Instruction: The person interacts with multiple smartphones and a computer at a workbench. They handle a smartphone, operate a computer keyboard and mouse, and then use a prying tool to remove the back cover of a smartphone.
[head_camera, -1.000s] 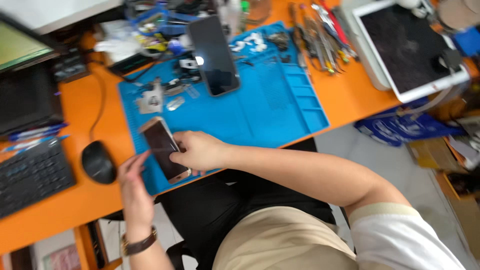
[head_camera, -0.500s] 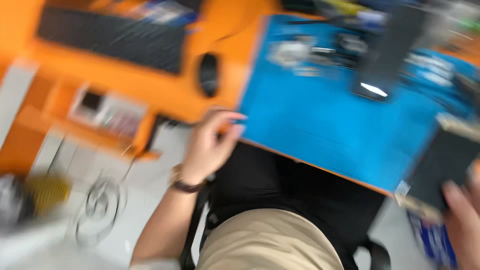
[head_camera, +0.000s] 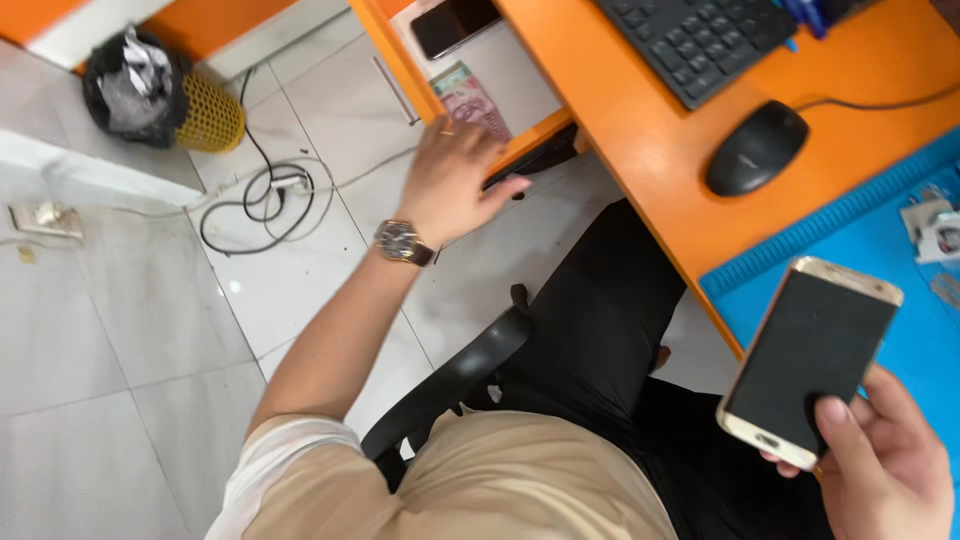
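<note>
My right hand (head_camera: 885, 470) holds a gold-edged smartphone (head_camera: 812, 360) with a dark screen at the lower right, thumb on its lower end, over the edge of a blue work mat (head_camera: 905, 285). My left hand (head_camera: 452, 182), with a wristwatch on that arm, grips the front edge of an open drawer (head_camera: 525, 75) under the orange desk (head_camera: 650, 140). A dark phone (head_camera: 455, 22) and a printed paper (head_camera: 470, 100) lie in the drawer.
A black mouse (head_camera: 755, 148) and a black keyboard (head_camera: 700, 30) sit on the desk. A black chair armrest (head_camera: 470, 372) runs by my lap. On the tiled floor lie coiled cables (head_camera: 262, 195) and a yellow mesh bin (head_camera: 165, 95).
My view has swung from the desk top down to the left side. My left hand went from the mat's edge to the drawer. My right hand still carries the smartphone, now at the lower right.
</note>
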